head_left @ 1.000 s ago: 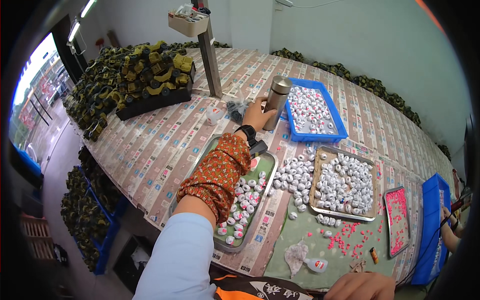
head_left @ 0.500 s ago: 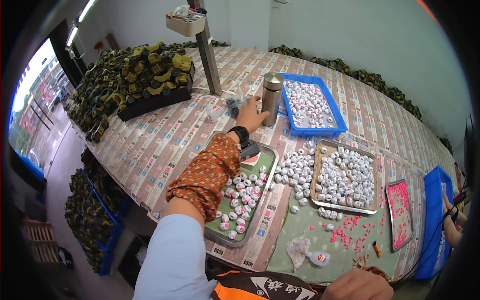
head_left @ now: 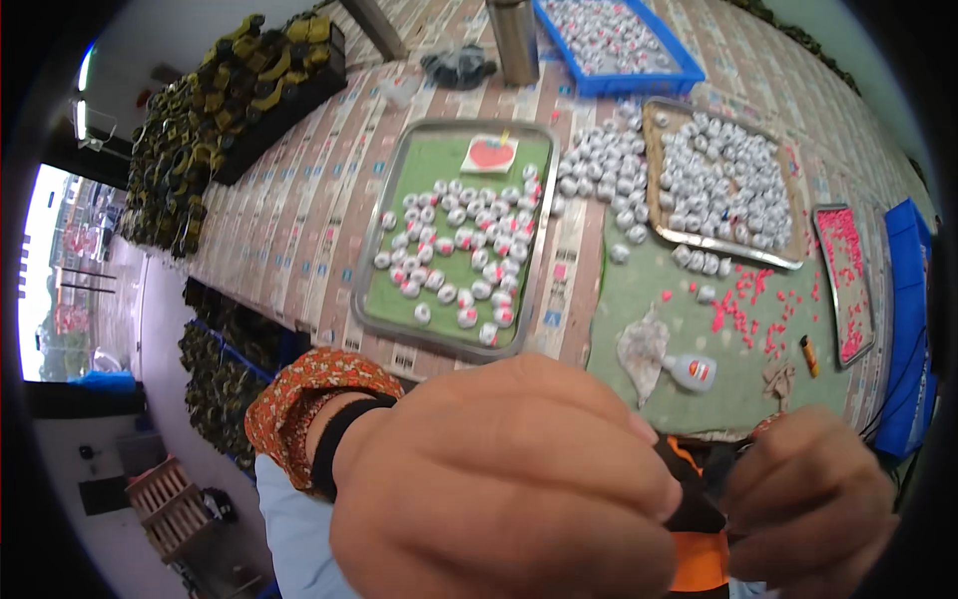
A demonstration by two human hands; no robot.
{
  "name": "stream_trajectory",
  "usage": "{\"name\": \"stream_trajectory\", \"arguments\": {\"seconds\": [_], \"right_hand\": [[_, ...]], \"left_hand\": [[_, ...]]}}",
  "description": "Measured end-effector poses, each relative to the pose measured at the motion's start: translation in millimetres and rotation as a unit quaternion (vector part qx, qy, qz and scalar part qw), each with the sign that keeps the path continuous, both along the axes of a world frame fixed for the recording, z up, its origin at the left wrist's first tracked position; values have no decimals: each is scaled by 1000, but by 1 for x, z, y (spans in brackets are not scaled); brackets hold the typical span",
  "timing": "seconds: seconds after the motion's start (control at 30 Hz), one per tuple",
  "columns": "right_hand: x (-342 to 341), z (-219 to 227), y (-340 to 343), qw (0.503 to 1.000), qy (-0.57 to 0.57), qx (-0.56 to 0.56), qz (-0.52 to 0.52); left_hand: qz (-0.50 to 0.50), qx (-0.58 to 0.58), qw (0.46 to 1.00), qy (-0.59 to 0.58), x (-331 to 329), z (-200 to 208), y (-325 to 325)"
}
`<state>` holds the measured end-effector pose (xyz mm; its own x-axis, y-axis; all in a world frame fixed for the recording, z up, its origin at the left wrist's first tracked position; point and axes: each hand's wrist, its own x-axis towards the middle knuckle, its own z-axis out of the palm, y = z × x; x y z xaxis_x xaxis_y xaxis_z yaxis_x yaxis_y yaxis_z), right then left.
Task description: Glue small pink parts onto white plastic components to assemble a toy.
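My left hand is a closed fist, large and close in front, with a black band at its wrist. Its fingertips are turned out of sight, so anything in them is hidden. To its right, my right hand is also closed, its fingers curled and somewhat blurred. The two hands are near each other but apart. Beyond the left fist lies a metal tray with a green lining, carrying many white balls, several with pink parts. A small white card with a red patch lies at the tray's far end.
A squeeze bottle lies by a crumpled cloth on a green mat. Loose pink pieces, an orange lighter and a pink-filled tray are at right. Farther back stand a blue bin and a steel flask.
My left hand has come back from beside the steel flask to close in front, now closed. My right hand has risen at the lower right. The view has shifted, bringing the tray fully into sight.
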<state>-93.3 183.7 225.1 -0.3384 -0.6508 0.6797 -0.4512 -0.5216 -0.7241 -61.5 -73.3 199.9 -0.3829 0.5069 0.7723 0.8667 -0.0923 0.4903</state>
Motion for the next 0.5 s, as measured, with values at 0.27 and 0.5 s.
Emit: {"name": "stream_trajectory", "arguments": {"seconds": [0.27, 0.5], "right_hand": [[29, -49, 51, 999, 14, -45, -24], [32, -1, 85, 975, -73, 203, 62]], "left_hand": [[37, -2, 999, -18, 34, -16, 23], [146, 10, 985, -90, 35, -22, 25]]}}
